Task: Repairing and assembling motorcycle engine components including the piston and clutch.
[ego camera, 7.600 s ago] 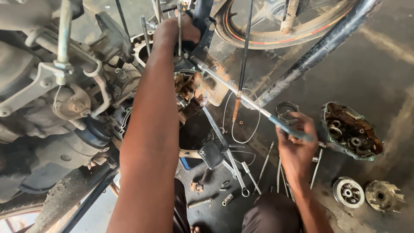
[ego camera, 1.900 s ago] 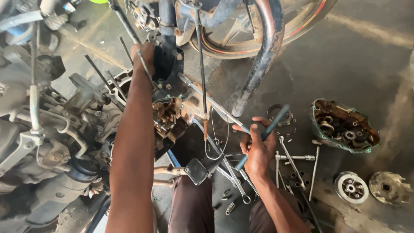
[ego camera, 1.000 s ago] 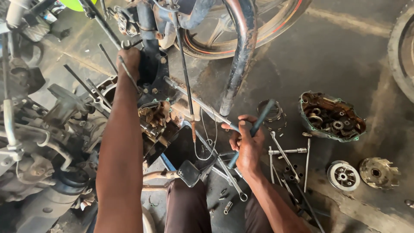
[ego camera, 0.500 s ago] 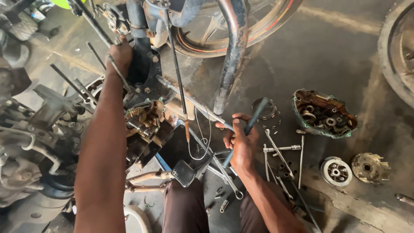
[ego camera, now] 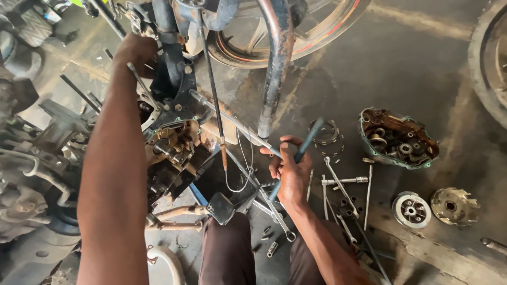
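Note:
My left hand (ego camera: 136,51) reaches up and grips the dark frame of a stripped motorcycle, beside a thin metal rod. Below it sits the open engine block (ego camera: 171,150) with bare gears showing. My right hand (ego camera: 288,168) is shut on a blue-handled tool (ego camera: 309,141) whose handle sticks up toward the right. A long steel rod (ego camera: 227,119) runs from the frame down to this hand. My knees show at the bottom edge.
A rusty frame tube (ego camera: 274,79) rises in front of a spoked wheel (ego camera: 296,31). On the oily floor lie an engine cover (ego camera: 398,138), a clutch plate (ego camera: 411,209), a clutch basket (ego camera: 453,205), several wrenches (ego camera: 340,182) and a foot lever (ego camera: 208,208).
My view has shifted left and down along the motorcycle. The right hand came off the floor with the blue-handled tool and now holds it by the long rod. The left hand stays on the frame.

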